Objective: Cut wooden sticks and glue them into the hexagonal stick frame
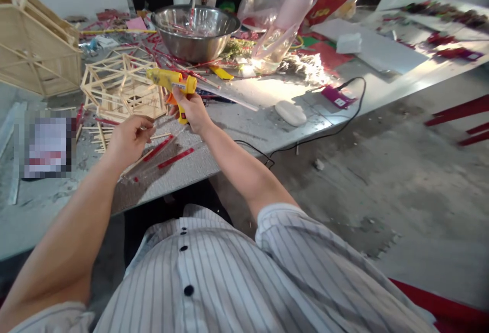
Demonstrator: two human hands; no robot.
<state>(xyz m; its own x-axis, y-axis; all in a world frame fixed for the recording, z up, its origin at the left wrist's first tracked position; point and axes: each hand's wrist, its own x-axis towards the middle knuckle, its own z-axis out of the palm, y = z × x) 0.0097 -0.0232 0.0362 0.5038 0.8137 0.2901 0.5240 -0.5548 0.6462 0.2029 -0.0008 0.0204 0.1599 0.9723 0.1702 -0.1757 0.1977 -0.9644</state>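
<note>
My right hand [194, 111] is wrapped round the handle of a yellow hot glue gun [168, 78], whose nozzle points left above the table. Just below and left of it is my left hand [130, 140], its fingers curled in a pinch; anything between the fingertips is too small to make out. Behind both hands stands an open frame of thin wooden sticks [123, 79] with a flat wooden base. Several loose wooden sticks [100, 138] lie beside my left hand. Red strips [175, 158] in clear wrap rest on the table near my wrists.
A larger wooden stick structure [38, 50] stands far left, near a blurred flat object [48, 144]. Behind is a steel bowl [196, 37]. To the right are a white oval object [291, 113] and a purple box [338, 97] with a black cable along the table edge [336, 132].
</note>
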